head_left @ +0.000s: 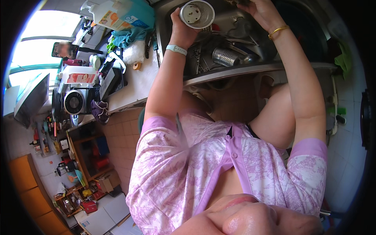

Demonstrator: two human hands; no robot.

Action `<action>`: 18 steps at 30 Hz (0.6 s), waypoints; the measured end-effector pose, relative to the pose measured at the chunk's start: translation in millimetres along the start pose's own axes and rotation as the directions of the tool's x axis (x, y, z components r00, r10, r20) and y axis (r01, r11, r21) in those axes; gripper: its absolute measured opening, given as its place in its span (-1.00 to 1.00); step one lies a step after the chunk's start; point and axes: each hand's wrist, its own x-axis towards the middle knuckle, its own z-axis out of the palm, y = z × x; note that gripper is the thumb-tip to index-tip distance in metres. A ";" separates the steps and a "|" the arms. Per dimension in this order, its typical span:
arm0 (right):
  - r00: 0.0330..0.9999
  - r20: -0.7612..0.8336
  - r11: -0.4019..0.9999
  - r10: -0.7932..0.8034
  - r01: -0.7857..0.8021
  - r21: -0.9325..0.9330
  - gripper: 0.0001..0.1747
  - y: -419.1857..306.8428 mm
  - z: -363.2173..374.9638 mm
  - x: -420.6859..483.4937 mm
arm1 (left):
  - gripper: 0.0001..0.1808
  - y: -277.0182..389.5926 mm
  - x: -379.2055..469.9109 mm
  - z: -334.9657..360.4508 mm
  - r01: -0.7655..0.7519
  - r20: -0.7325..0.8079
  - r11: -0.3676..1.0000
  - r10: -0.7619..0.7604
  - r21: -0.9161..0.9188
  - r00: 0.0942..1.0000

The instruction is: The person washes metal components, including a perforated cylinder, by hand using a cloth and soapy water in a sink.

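Note:
My left hand grips a round metal cup over the sink, its open mouth turned up towards me and several holes showing in its base. At the top edge, my right hand is partly cut off; its fingertips hold a small, rough brownish thing that is mostly out of view. Below both hands is the stainless steel sink. In it a perforated metal cup lies on its side among loose metal cutlery and a rounded metal utensil.
A dark basin fills the sink's right part. On the left counter stand large detergent bottles, a teal cloth, a clear plastic bag, a tape roll and a phone on a holder. A green cloth hangs right.

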 end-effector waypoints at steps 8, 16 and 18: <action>0.973 -0.089 0.946 -0.214 0.183 -0.269 -0.85 -6.4 29.6 -13.8 | -0.48 1.4 0.2 5.4 0.022 0.008 0.999 -0.023 0.045 1.000; 0.845 0.344 0.271 -0.409 0.472 -0.839 -0.74 7.7 81.2 -37.3 | -0.49 -0.8 6.5 -7.6 0.086 -0.025 0.988 -0.084 0.131 0.996; 0.845 0.420 0.143 -0.332 0.485 -0.863 -0.65 38.5 70.7 -37.2 | -0.50 -5.8 6.9 -8.3 0.114 -0.057 0.979 -0.105 0.171 0.993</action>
